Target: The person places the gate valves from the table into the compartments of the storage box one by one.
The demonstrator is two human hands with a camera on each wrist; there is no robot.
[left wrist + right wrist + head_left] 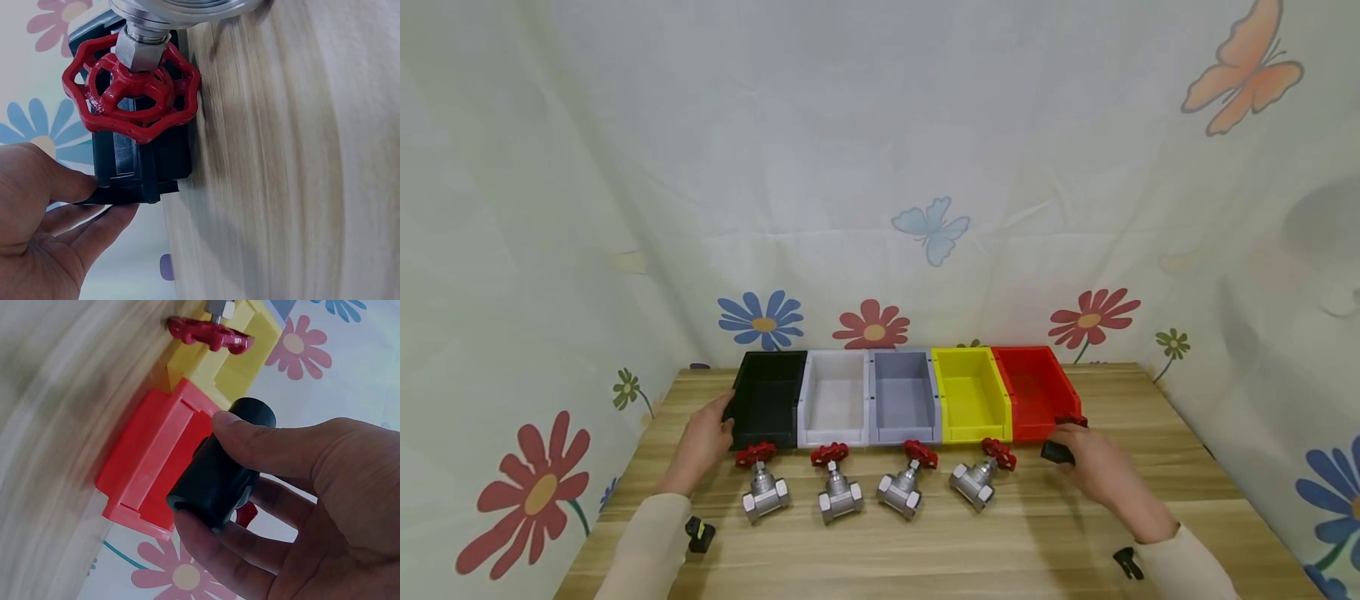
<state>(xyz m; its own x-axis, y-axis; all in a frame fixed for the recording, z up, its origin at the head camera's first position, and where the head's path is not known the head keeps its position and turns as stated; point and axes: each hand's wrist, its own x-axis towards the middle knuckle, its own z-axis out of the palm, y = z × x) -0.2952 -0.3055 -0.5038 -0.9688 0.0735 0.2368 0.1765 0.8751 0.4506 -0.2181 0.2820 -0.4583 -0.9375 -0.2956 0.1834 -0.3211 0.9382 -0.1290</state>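
My left hand point(702, 435) grips the side wall of the black bin point(766, 398), thumb on one face and fingers on the other in the left wrist view. My right hand point(1097, 467) holds a black valve point(215, 478) with a tube-shaped body between thumb and fingers, in front of the red bin point(1037, 396). A red part of its handle point(246, 514) shows behind the fingers. Several metal gate valves with red handwheels lie in a row before the bins, among them one near the black bin point(765, 492) and one near the yellow bin point(976, 482).
White point(835, 392), grey point(904, 396) and yellow point(972, 396) bins stand side by side between the black and red ones. They sit along the back of the wooden table point(865, 558). A flower-printed curtain point(820, 208) hangs behind and at both sides.
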